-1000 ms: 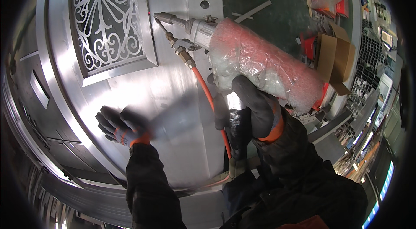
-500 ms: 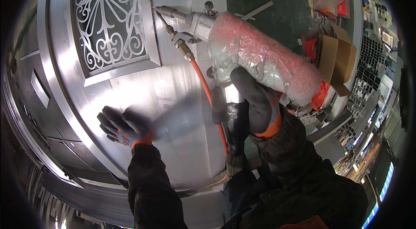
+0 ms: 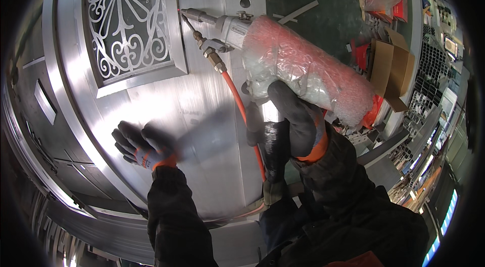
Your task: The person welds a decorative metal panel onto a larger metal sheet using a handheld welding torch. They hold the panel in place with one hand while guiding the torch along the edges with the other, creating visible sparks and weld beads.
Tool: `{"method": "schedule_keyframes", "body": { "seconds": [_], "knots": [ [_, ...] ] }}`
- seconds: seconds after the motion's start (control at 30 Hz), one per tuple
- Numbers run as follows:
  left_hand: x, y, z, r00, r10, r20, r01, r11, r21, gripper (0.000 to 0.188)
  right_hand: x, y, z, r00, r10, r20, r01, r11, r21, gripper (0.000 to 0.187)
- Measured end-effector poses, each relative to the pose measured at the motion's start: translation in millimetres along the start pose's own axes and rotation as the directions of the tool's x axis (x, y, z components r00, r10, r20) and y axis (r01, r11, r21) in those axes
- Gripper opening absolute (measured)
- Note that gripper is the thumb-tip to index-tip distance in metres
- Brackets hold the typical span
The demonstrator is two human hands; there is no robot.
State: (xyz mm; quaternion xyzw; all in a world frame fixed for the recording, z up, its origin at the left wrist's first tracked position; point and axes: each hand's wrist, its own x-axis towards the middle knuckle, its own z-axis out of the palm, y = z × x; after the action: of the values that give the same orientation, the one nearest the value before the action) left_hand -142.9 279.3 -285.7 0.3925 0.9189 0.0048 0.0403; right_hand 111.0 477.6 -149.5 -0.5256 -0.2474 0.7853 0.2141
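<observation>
My right hand (image 3: 298,115), in a dark glove with an orange cuff, is wrapped around the black taped grip of a handheld laser welding gun (image 3: 308,67). Bubble wrap and red plastic cover the gun's body. Its metal nozzle (image 3: 199,15) points left, and a thin wire-feed tube (image 3: 208,51) runs beside it, joined to an orange hose (image 3: 235,92). A small red light spot shows at the tip, by the frame edge of a scrollwork panel (image 3: 121,19). On the bright metal door (image 3: 202,166), my gloved left hand (image 3: 144,146) rests with its fingers apart.
An opened cardboard box (image 3: 391,67) stands at the right, near red packages and clear plastic. Metal strips (image 3: 300,12) lie on the dark floor at the top. Stacked metal profiles (image 3: 424,108) line the far right. The orange hose runs down toward my body.
The welding gun has tilted slightly, and its knob no longer covers the round hole in the door edge. The tip has slid a little toward me. My left hand stays nearly in place.
</observation>
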Motion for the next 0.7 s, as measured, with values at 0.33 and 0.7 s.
{"method": "schedule_keyframes", "body": {
  "seconds": [0.33,0.7],
  "knots": [
    [0.8,-1.4,-0.2,0.999,0.036,-0.030,-0.038,0.998,-0.041,0.077,5.6,15.4,-20.6,0.924,-0.327,0.197,0.377,0.861,-0.340,0.032],
    [0.0,2.3,-2.3,1.000,0.003,-0.012,-0.003,0.999,-0.039,0.077,-6.7,3.8,-17.9,0.987,-0.090,0.132,0.114,0.975,-0.192,0.033]
  ]
}}
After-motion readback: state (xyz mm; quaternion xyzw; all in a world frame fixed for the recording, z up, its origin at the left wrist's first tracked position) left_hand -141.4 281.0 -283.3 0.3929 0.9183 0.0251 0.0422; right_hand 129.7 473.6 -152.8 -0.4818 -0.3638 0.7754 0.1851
